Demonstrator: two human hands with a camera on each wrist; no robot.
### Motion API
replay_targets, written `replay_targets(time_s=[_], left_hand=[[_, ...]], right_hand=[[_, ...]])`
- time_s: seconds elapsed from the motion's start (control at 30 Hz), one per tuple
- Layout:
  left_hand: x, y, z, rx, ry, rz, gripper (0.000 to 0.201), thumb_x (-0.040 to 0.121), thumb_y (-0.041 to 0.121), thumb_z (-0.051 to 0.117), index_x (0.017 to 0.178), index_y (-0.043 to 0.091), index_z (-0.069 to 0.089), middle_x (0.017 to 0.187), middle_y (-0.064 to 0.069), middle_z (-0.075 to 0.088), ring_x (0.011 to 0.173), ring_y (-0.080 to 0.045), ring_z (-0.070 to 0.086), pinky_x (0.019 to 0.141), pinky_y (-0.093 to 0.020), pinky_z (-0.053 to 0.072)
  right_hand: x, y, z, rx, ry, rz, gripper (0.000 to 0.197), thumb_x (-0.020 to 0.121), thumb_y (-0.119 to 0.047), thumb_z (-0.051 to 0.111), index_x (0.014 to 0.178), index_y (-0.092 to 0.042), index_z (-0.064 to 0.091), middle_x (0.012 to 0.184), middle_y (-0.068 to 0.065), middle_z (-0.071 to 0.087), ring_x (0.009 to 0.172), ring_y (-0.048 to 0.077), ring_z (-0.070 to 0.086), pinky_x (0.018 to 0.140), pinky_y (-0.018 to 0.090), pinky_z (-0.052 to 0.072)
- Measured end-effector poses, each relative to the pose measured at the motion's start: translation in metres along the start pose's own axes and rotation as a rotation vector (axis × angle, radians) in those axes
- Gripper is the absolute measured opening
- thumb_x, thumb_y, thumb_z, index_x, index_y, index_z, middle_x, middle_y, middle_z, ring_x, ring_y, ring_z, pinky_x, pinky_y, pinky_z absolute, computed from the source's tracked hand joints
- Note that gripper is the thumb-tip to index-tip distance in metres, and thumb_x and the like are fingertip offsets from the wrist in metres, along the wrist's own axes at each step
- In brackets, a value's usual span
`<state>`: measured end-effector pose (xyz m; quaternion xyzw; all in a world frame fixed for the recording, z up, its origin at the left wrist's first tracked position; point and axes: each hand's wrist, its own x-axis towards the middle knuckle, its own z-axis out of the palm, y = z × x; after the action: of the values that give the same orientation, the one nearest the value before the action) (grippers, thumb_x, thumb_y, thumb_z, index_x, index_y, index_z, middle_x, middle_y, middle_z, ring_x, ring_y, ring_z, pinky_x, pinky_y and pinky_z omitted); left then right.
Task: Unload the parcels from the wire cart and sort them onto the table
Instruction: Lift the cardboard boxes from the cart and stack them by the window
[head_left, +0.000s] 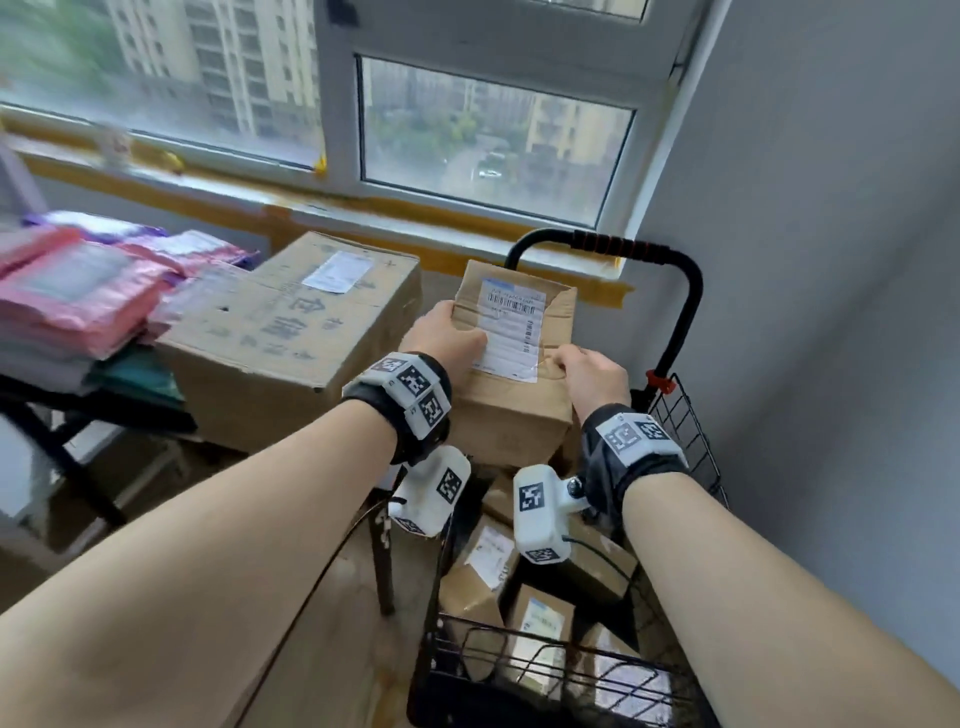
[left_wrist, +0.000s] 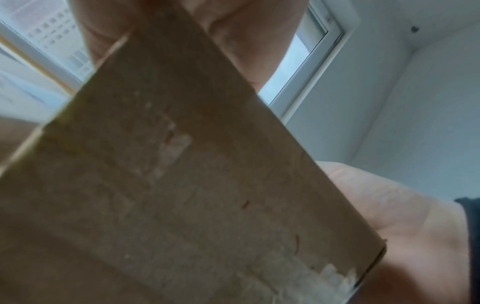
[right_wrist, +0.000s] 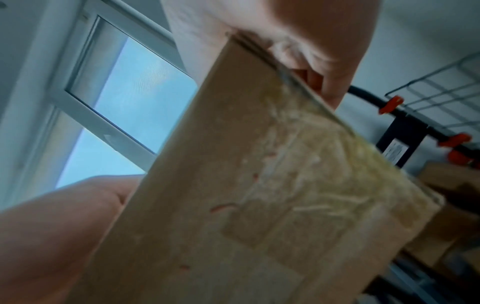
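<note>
Pink mailer bags lie stacked on the worktop, with a large carton beside them. The left hand and right hand, each grip clamped on it, hold a labelled cardboard parcel above the wire cart, where more parcels remain.

Both hands hold one brown cardboard parcel above the wire cart. The left hand grips its left side, with the thumb on the white shipping label. The right hand grips the near right edge. More brown parcels lie inside the cart. On the desk at the left lie pink mailer bags, and beside them is a large cardboard box.
</note>
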<state>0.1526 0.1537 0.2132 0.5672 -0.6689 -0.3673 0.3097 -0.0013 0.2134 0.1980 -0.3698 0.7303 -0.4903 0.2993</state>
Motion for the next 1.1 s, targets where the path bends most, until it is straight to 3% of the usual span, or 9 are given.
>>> replay_targets(time_s=[0.23, 0.43, 0.6, 0.73, 0.8, 0.83, 0.9, 1.0, 1.1], left_hand=[[-0.012, -0.013, -0.086, 0.022, 0.123, -0.002, 0.044, 0.084, 0.026, 0.053, 0.128, 0.024, 0.051, 0.119, -0.001, 0.061, 0.106, -0.023, 0.057, 0.095, -0.036, 0.047], [0.007, -0.028, -0.138, 0.017, 0.184, -0.007, 0.050, 0.087, 0.024, 0.054, 0.136, 0.025, 0.045, 0.129, -0.001, 0.056, 0.114, -0.022, 0.054, 0.098, -0.032, 0.044], [0.053, -0.047, -0.175, 0.029, 0.196, -0.029, 0.055, 0.087, 0.025, 0.055, 0.140, 0.021, 0.040, 0.137, -0.004, 0.050, 0.121, -0.023, 0.050, 0.103, -0.035, 0.041], [0.109, -0.057, -0.205, 0.009, 0.173, -0.031, 0.053, 0.088, 0.020, 0.055, 0.140, 0.020, 0.042, 0.133, -0.003, 0.053, 0.119, -0.023, 0.051, 0.097, -0.028, 0.039], [0.138, -0.057, -0.218, -0.007, 0.157, -0.032, 0.053, 0.086, 0.020, 0.056, 0.137, 0.020, 0.044, 0.130, -0.003, 0.056, 0.115, -0.023, 0.055, 0.101, -0.031, 0.042], [0.151, -0.057, -0.224, -0.007, 0.150, -0.031, 0.053, 0.086, 0.019, 0.056, 0.137, 0.019, 0.044, 0.130, -0.004, 0.056, 0.115, -0.024, 0.055, 0.102, -0.033, 0.043], [0.179, -0.056, -0.235, 0.002, 0.140, -0.026, 0.052, 0.087, 0.015, 0.055, 0.138, 0.015, 0.044, 0.129, -0.005, 0.055, 0.116, -0.024, 0.054, 0.100, -0.030, 0.042], [0.219, -0.061, -0.252, -0.010, 0.123, -0.019, 0.054, 0.087, 0.010, 0.054, 0.140, 0.014, 0.042, 0.131, -0.007, 0.055, 0.118, -0.026, 0.053, 0.102, -0.032, 0.042], [0.255, -0.069, -0.264, -0.014, 0.103, -0.002, 0.054, 0.087, 0.006, 0.049, 0.141, 0.012, 0.041, 0.134, -0.010, 0.054, 0.118, -0.029, 0.054, 0.101, -0.033, 0.044]], right_hand=[[-0.031, -0.056, 0.057, 0.041, -0.005, -0.027, 0.016, 0.081, -0.035, 0.058, 0.078, -0.025, 0.070, 0.071, -0.008, 0.060, 0.068, 0.015, 0.050, 0.070, 0.028, 0.042], [-0.019, -0.089, 0.106, 0.070, -0.095, -0.079, 0.028, 0.091, -0.029, 0.057, 0.064, -0.025, 0.051, 0.061, -0.008, 0.049, 0.053, 0.006, 0.044, 0.053, 0.020, 0.038], [0.006, -0.118, 0.156, 0.067, -0.096, -0.098, 0.027, 0.089, -0.032, 0.055, 0.067, -0.017, 0.059, 0.061, -0.007, 0.054, 0.054, 0.006, 0.046, 0.041, 0.010, 0.035], [0.041, -0.145, 0.194, 0.064, -0.093, -0.111, 0.029, 0.089, -0.033, 0.055, 0.067, -0.015, 0.060, 0.062, -0.007, 0.053, 0.054, 0.005, 0.045, 0.035, 0.005, 0.031], [0.062, -0.158, 0.211, 0.064, -0.090, -0.096, 0.030, 0.090, -0.035, 0.054, 0.068, -0.014, 0.060, 0.064, -0.006, 0.053, 0.057, 0.008, 0.047, 0.039, 0.004, 0.032], [0.069, -0.164, 0.219, 0.068, -0.086, -0.070, 0.033, 0.089, -0.036, 0.055, 0.065, -0.014, 0.058, 0.067, -0.003, 0.056, 0.061, 0.012, 0.051, 0.050, 0.005, 0.039], [0.086, -0.178, 0.236, 0.077, -0.067, -0.033, 0.035, 0.086, -0.037, 0.057, 0.060, -0.014, 0.056, 0.075, 0.002, 0.060, 0.069, 0.019, 0.055, 0.072, 0.023, 0.047], [0.112, -0.191, 0.264, 0.126, -0.068, -0.033, 0.031, 0.072, -0.041, 0.060, 0.053, -0.016, 0.066, 0.077, 0.001, 0.067, 0.078, 0.024, 0.063, 0.082, 0.037, 0.052], [0.130, -0.201, 0.284, 0.160, -0.111, -0.033, 0.024, 0.082, -0.031, 0.058, 0.064, -0.018, 0.067, 0.083, 0.003, 0.070, 0.077, 0.024, 0.062, 0.082, 0.038, 0.052]])
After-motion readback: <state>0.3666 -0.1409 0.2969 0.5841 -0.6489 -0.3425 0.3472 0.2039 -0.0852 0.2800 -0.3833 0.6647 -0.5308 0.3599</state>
